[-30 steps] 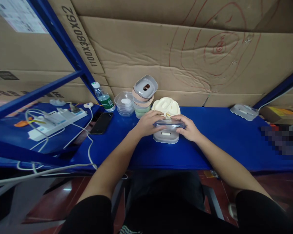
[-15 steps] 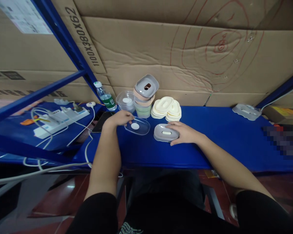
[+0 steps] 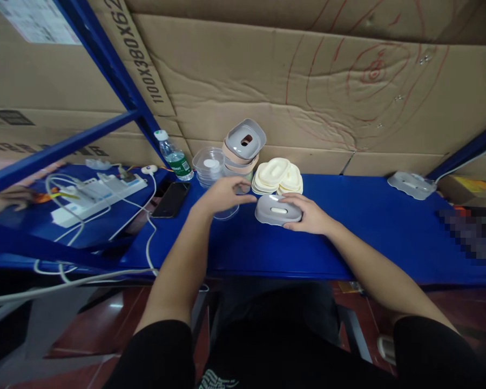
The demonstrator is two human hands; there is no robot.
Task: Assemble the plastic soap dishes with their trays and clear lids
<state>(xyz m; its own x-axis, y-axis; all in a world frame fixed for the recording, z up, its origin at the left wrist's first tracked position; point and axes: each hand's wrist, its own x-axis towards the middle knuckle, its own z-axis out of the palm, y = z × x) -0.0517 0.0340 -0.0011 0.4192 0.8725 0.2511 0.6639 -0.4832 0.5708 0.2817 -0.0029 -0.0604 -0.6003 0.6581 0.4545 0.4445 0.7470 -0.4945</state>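
My right hand (image 3: pixel 308 213) grips the right end of a grey oval plastic cover (image 3: pixel 267 210) with a pale strip in its middle slot. My left hand (image 3: pixel 229 193) is open, its thumb stretched toward the cover's left end and its fingers apart. Under that hand, a clear plastic lid (image 3: pixel 227 214) lies mostly hidden on the blue table. Behind it stand more stacked clear containers (image 3: pixel 206 170) and a tilted pile of grey and pink covers (image 3: pixel 245 141). Cream-coloured oval pieces (image 3: pixel 273 174) are stacked just behind the held cover.
A water bottle (image 3: pixel 177 162) and a black phone (image 3: pixel 172 200) are at the left. Beyond the blue frame bar lies a white power strip (image 3: pixel 101 197) with cables. Another person's hand (image 3: pixel 12 201) is at the far left. Another grey piece (image 3: pixel 412 185) sits at the right.
My left hand has left the clear lid's edge and moved right, toward the grey cover. The cover has shifted slightly back in my right hand. Another person's hand has appeared at the left.
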